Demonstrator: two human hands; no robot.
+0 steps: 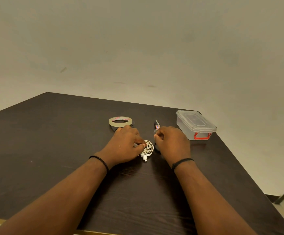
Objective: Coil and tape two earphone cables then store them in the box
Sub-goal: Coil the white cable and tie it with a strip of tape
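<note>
Head view: on a dark table (53,141), the left hand (124,146) pinches a coiled white earphone cable (148,148), knuckles up, wrist low. The right hand (171,141), fingers curled beside the coil, may hold tape; I cannot tell. Keep the loops pinched flat while wrapping; the lidded box (195,126) waits to the right.

Counted on the one table (53,150): one tape roll (120,121), one coiled white earphone cable (148,148), one pair of scissors (156,125), one lidded clear box (195,124). Two hands and two black wristbands are seen.
</note>
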